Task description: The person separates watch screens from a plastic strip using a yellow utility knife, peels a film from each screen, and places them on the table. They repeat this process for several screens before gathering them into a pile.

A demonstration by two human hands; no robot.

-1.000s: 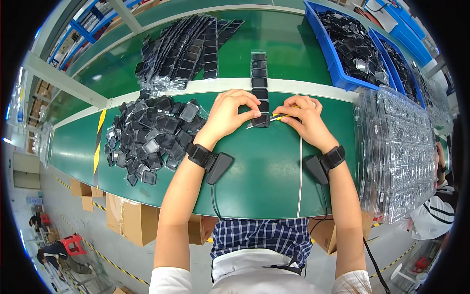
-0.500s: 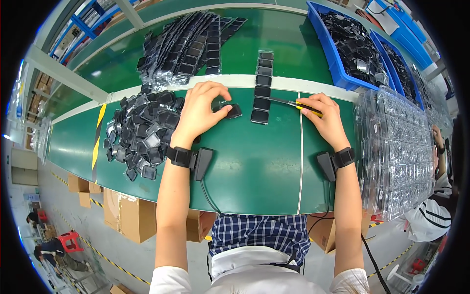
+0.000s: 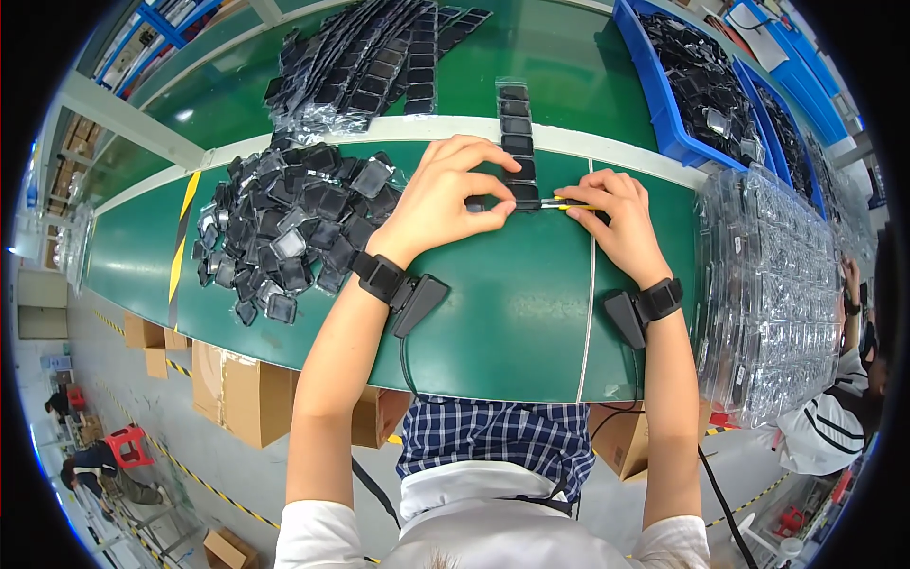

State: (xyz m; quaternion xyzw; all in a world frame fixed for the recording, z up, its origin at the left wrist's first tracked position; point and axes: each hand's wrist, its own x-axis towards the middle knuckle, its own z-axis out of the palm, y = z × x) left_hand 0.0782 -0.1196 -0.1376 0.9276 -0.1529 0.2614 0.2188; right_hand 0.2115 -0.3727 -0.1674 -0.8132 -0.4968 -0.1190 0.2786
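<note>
A strip of clear pouches, each with a dark square piece inside, lies lengthwise away from me. My left hand has its thumb and index finger closed on the strip's near end pouch. In my right hand are slim scissors with yellow-and-black handles. Their metal blades meet the strip's near end from the right, beside my left fingertips. My fingers and the blades partly hide that pouch, so I cannot tell whether it is cut through. Each wrist wears a black strap with a small black device.
Loose pouches form a pile on the left. Many uncut strips lie stacked at the back left. Blue bins of dark pieces stand at the back right. Stacked clear plastic trays stand right, near another person's arm.
My left hand has moved right from beside a loose pouch to the strip's near end. The scissors have come down to that end. The strip looks one pouch shorter at its near end.
</note>
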